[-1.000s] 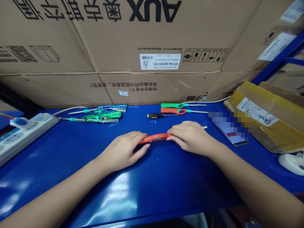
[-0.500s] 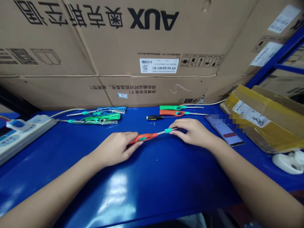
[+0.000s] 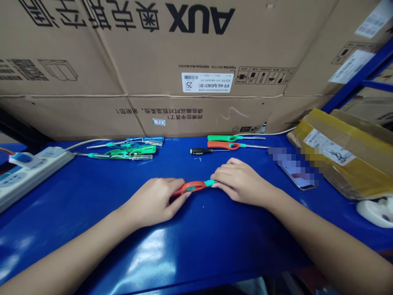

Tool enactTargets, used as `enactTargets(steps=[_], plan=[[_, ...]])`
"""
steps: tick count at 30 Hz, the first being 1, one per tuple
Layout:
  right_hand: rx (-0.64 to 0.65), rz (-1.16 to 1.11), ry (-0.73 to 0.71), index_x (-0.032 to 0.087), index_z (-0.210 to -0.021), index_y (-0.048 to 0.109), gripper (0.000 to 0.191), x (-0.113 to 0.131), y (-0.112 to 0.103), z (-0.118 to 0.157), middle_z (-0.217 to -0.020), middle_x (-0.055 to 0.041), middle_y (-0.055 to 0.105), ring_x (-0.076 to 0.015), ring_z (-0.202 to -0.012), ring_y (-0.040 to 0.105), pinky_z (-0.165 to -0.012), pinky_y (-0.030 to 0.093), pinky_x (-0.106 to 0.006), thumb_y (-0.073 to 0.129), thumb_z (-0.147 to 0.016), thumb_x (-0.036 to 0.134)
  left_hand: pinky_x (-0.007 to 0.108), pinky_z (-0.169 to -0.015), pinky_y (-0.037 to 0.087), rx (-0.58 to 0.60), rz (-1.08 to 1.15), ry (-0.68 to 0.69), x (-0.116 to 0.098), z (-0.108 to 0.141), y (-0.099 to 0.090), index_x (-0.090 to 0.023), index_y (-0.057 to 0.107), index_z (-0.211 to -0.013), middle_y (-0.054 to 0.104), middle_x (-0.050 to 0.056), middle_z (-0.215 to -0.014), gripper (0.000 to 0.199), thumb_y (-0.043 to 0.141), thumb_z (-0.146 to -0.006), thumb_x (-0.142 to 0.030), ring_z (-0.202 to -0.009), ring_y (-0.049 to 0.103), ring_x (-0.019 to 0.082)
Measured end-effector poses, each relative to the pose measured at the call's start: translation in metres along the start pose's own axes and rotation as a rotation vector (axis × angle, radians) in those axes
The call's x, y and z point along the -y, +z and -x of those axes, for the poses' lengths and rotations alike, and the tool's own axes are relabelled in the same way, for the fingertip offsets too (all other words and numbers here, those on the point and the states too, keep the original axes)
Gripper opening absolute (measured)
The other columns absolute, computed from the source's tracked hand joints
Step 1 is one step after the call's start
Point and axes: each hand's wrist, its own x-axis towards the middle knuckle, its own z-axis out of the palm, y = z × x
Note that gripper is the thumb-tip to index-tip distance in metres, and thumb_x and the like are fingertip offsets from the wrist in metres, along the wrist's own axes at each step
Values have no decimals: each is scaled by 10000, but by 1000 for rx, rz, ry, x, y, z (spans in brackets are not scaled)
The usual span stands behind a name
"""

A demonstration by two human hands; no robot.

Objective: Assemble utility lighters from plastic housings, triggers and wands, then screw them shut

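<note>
My left hand (image 3: 156,200) is closed round the handle end of a red long-nosed lighter (image 3: 196,186) with a teal trigger. My right hand (image 3: 241,178) pinches the other end, just past the teal collar (image 3: 209,182), its fingers hiding most of the metal tube. The collar sits against the front of the red body. Both hands hold the lighter low over the blue table (image 3: 184,241). Beyond them lie a black and yellow screwdriver (image 3: 201,151) and a few tiny white bits (image 3: 198,159).
A green lighter (image 3: 219,138) and another red lighter (image 3: 218,144) lie at the back. Several blue and green lighters (image 3: 147,150) lie left, near a power strip (image 3: 33,174). On the right are a phone (image 3: 296,176) and a taped box (image 3: 340,151). A large carton (image 3: 153,82) stands behind.
The teal collar has slid along the metal tube to the red body. My right hand has come closer to my left, and the lighter is slightly nearer me.
</note>
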Motion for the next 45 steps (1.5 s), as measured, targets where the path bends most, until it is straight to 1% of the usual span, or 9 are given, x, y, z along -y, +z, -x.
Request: enactTargets(steps=[5,11,19,26,29,32,36,41,45], plan=[[-53,30,-16,127,-1038,692,212,4,4,0,-958,-83,749,-189,-798,644,-767,418,-335,503,-1018,222,263,-520,309,-29,68,-38,-4,1,2,-203,469,-720,511,-20,-630,311,464,-987,-362,-518,458,126],[-32,49,-1,131,-1026,681,237,5,7,1,-916,-88,721,-193,-790,637,-702,457,-304,464,-1026,228,257,-506,283,-46,150,-67,-3,0,2,-200,450,-678,453,-41,-587,323,518,-952,-357,-496,391,105],[-61,63,-16,140,-995,683,259,7,12,2,-869,-79,708,-175,-736,621,-645,443,-291,444,-1031,233,233,-485,278,-1,293,-113,0,-1,1,-186,494,-661,398,-62,-560,329,557,-928,-367,-489,326,83],[-16,4,21,149,-993,686,251,7,5,0,-892,-74,713,-180,-784,638,-695,455,-298,459,-1032,249,214,-482,276,16,371,-132,3,-5,5,-166,563,-663,365,-64,-568,322,583,-917,-363,-514,310,80],[76,-57,103,177,-1022,679,221,7,-6,0,-932,-64,715,-182,-819,653,-702,446,-296,481,-1023,274,196,-516,352,-24,406,-97,4,-7,8,-167,671,-836,516,-50,-636,222,605,-916,-363,-545,422,84],[117,-127,169,216,-1121,654,186,5,-13,1,-1052,-51,717,-184,-905,675,-679,433,-280,550,-992,301,215,-709,493,-100,399,-27,7,-8,10,-196,686,-1097,717,11,-953,265,675,-884,-353,-772,637,130],[119,-182,188,223,-1138,654,194,2,-14,2,-1082,-43,708,-176,-949,674,-743,464,-278,559,-994,313,284,-911,520,-157,307,40,10,-6,9,-221,655,-1248,723,63,-1166,347,638,-932,-363,-1010,684,192],[50,-81,141,222,-1098,682,207,2,-10,1,-1082,-54,696,-166,-880,670,-680,444,-269,514,-1016,312,279,-708,537,-166,139,85,11,-1,8,-206,564,-1416,734,72,-950,470,562,-980,-380,-759,679,178],[-7,-70,136,210,-1039,683,186,4,-8,2,-996,-46,704,-165,-851,661,-662,422,-265,520,-1012,297,278,-672,533,-184,159,96,11,2,9,-185,565,-1422,755,83,-964,491,576,-974,-385,-690,677,170]])
